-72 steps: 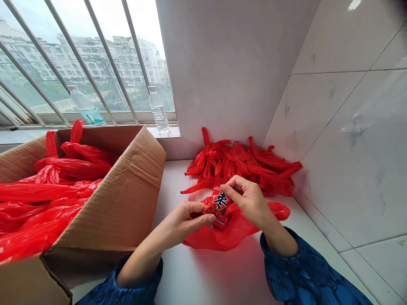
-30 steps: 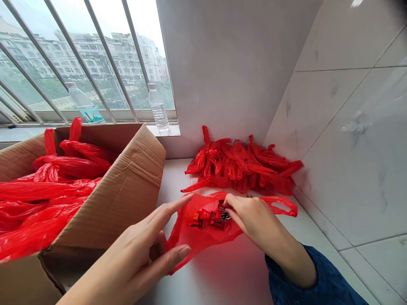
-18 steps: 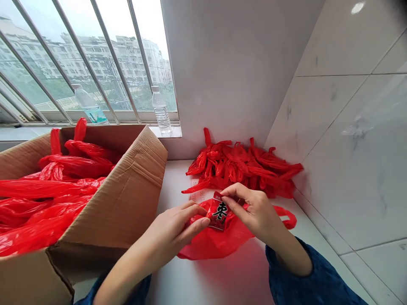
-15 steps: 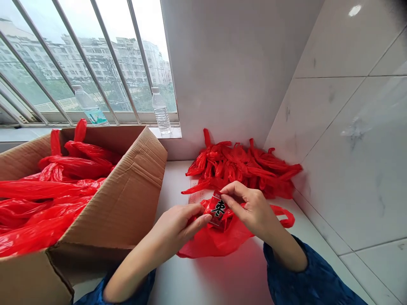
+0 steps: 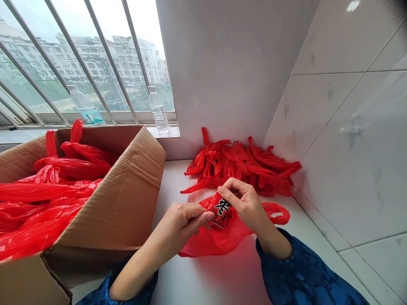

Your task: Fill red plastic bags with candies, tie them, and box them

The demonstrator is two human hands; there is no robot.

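Note:
A small red packet [image 5: 220,217] with a bold black-and-white character sits over an opened red plastic bag [image 5: 213,245] on the white surface. My right hand [image 5: 244,202] pinches the packet's top edge between thumb and fingers. At its left side, my left hand [image 5: 184,220] is closed in a pinch; its fingertips grip the packet's edge. The bag lies beneath both hands, with one handle loop stretching out to the right. Just beyond them, a heap of red plastic bags [image 5: 238,165] rests against the wall.
On the left stands an open cardboard box [image 5: 127,195] holding several red plastic bags [image 5: 70,169]. A printed sheet [image 5: 195,195] lies partly under the heap. Two plastic bottles, one with a blue label [image 5: 92,115] and one clear [image 5: 159,111], stand on the sill by the barred window.
The packet has tilted under my right hand, which shifted slightly left and covers more of its top. My left hand stays at its left edge. The view has shifted slightly.

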